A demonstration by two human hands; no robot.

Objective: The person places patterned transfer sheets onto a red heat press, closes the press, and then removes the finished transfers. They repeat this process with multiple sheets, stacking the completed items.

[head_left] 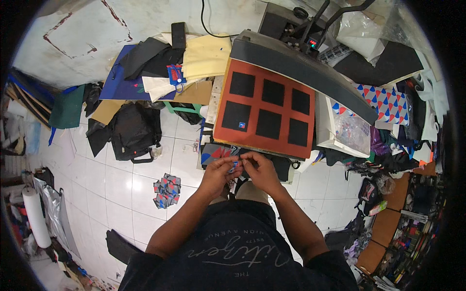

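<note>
Both hands meet in front of the person's waist, fingertips pinched together on one small blue label (235,165). The left hand (217,175) has its grip closed on the label's left side, and the right hand (262,170) has its grip closed on the right side. Just beyond the hands lies the heat press's orange platen (223,104), carrying six black fabric squares (268,124); the near-left square bears a small blue patch (241,125). The grey upper plate (296,68) is swung back behind it. On the white tiled floor to the left sit a pile of patterned pieces (167,190) and a black bag (133,131).
</note>
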